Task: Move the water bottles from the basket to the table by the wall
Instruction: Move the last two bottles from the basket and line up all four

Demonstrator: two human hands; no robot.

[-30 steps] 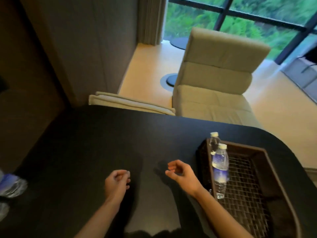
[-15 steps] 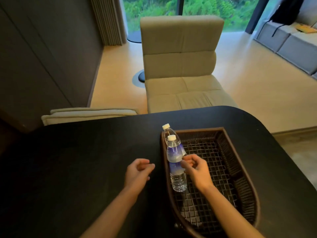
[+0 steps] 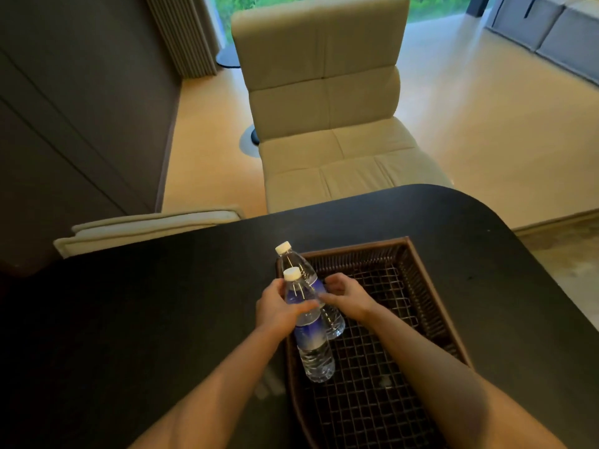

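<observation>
Two clear water bottles with white caps and blue labels stand in the left side of a dark brown basket [image 3: 431, 280] with a wire-mesh floor. My left hand [image 3: 278, 311] is wrapped around the nearer bottle [image 3: 312, 348] just below its neck. My right hand [image 3: 348, 294] is closed on the farther bottle [image 3: 296, 262] at its label, partly hidden behind the near one. The basket sits on a black table [image 3: 162, 319] with a rounded corner.
A beige cushioned chair [image 3: 324, 108] stands just beyond the table's far edge. A folded beige cushion [image 3: 146, 226] lies at the far left edge. A dark wall [image 3: 81, 108] runs along the left. A grey sofa [image 3: 557, 30] is at the far right.
Both hands have moved forward and right onto the bottles: the left hand came off the table and took the nearer bottle, the right closed on the farther one. The view shifted right.
</observation>
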